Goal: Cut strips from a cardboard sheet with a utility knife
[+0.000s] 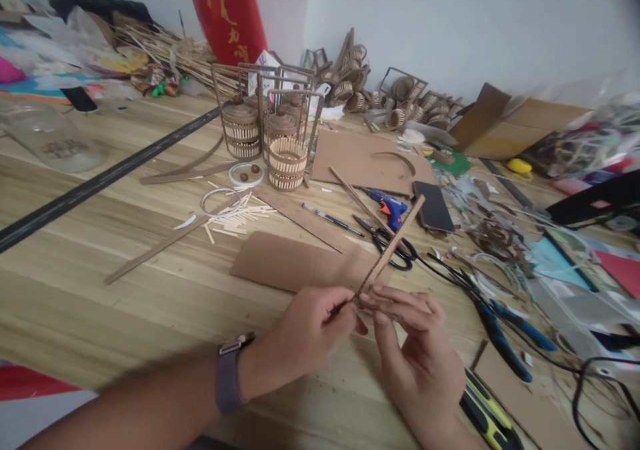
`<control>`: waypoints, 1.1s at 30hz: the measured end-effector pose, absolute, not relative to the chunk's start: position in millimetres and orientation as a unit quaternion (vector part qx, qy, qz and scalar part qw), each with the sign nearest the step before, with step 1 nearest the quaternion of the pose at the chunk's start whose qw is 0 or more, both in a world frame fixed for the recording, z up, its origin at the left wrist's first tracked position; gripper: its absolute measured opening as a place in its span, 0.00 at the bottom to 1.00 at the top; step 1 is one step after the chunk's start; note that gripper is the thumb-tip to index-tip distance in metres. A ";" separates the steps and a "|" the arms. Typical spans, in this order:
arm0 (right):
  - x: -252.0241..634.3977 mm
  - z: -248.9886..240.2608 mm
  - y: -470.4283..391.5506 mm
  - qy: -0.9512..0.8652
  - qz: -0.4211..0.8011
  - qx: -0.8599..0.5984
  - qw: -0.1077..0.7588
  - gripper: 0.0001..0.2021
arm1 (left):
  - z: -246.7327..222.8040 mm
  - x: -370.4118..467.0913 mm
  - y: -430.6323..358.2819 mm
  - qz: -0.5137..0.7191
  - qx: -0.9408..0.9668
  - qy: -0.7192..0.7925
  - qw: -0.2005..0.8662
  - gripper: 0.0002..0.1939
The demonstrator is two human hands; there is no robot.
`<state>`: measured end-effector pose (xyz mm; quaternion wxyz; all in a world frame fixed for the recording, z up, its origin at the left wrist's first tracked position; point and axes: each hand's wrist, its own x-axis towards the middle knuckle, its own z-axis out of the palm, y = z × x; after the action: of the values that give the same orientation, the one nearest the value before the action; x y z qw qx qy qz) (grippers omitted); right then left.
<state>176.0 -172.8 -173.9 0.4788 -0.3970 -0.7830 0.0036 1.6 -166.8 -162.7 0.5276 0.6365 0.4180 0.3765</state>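
A narrow brown cardboard strip [399, 240] slants up and away from between my hands. My left hand [310, 323], with a watch at the wrist, pinches its lower end between thumb and fingers. Close beside it, my right hand [417, 350] has its thumb and fingers brought together around the same end; the fingertips partly hide the strip there. Beyond my hands a flat cardboard piece [275, 263] lies on the wooden table [165, 330]. Black-handled scissors [406, 253] rest under the strip's far part, near a blue glue gun [393, 208].
Small slatted baskets [287, 163] with cardboard frames stand at the back, near scattered thin sticks [240, 217]. A pen [333, 220] and a phone [433, 207] lie farther off. On the right are blue-handled pliers [505, 330], a yellow-black cutter [487, 410], cables and cardboard scraps.
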 end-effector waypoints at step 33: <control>171.4 -157.8 -172.1 -0.825 -0.049 -0.375 0.420 0.05 | -170.0 3.3 -171.2 0.369 0.607 0.395 0.582 0.18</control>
<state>171.4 -172.1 -157.8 0.4200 -0.3752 -0.8249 -0.0487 3.3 -171.2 -170.0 0.5816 0.6074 0.3954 0.3694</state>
